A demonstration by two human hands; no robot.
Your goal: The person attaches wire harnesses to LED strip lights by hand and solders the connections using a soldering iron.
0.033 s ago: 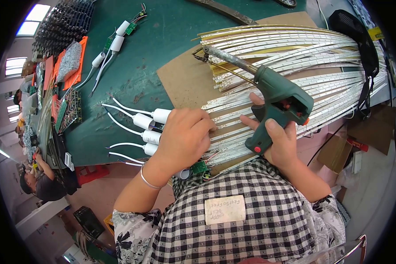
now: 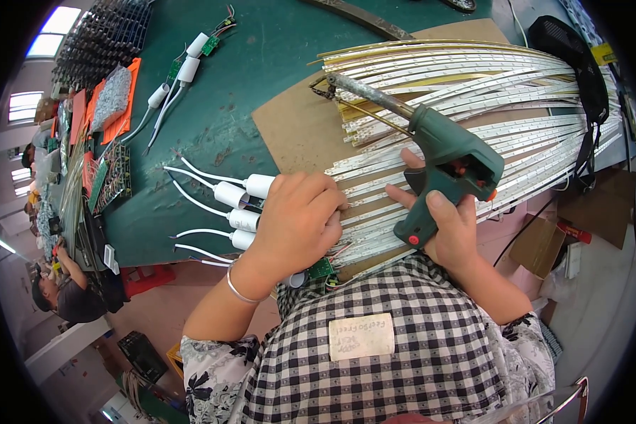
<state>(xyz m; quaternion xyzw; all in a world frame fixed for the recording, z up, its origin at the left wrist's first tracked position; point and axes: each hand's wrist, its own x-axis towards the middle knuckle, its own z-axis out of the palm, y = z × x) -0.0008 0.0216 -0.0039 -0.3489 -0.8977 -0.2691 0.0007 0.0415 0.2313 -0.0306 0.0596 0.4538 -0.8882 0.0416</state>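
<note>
My right hand point(image 2: 451, 230) is wrapped around the handle of a green soldering gun point(image 2: 452, 152), two fingers stretched past its trigger. The gun's metal barrel points to the upper left, over white LED strips point(image 2: 502, 131) fanned out on brown cardboard. At the near ends of those strips, my left hand point(image 2: 297, 219) is closed with its fingers bent down; what its fingertips grip is hidden. Beside its wrist lies a small green circuit board point(image 2: 321, 268). Several white cylindrical caps with white wires, one cap point(image 2: 230, 194) among them, lie left of this hand.
More white caps point(image 2: 188, 69) with green boards lie farther up the green table point(image 2: 261, 78). A black pouch-like object point(image 2: 579, 71) lies across the strips' far right ends. Bubble wrap point(image 2: 112, 97) and stacked parts stand at left, where another person point(image 2: 71, 290) sits.
</note>
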